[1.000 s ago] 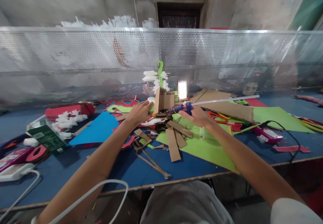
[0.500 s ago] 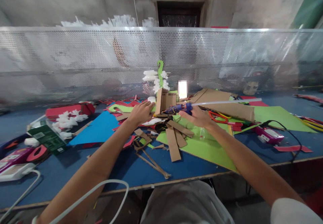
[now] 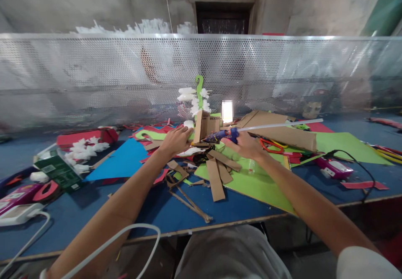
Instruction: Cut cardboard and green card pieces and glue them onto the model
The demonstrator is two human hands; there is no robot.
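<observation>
My right hand (image 3: 248, 145) is wrapped round a blue glue gun (image 3: 220, 135). A long, clear glue stick (image 3: 279, 125) sticks out of its back to the right. The nozzle points left, at the bottom of a folded brown cardboard piece (image 3: 211, 125) that stands upright with printed letters on it. My left hand (image 3: 176, 140) is at the left side of this cardboard, fingers bent and tips partly hidden, and appears to grip its lower edge. Behind the cardboard rises a green hook-shaped stem (image 3: 199, 87) with white flower-like pieces (image 3: 205, 105).
Cardboard strips (image 3: 216, 178), a green sheet (image 3: 260, 191) and a blue sheet (image 3: 122, 161) litter the blue table (image 3: 160, 212). A green box (image 3: 58, 170) stands left. A purple device with a black cord (image 3: 336, 168) lies right. A perforated metal screen (image 3: 109, 73) closes the back.
The cardboard piece and my left hand have shifted slightly right since the first frame. The glue gun stays at the cardboard's base, its stick tilting a little.
</observation>
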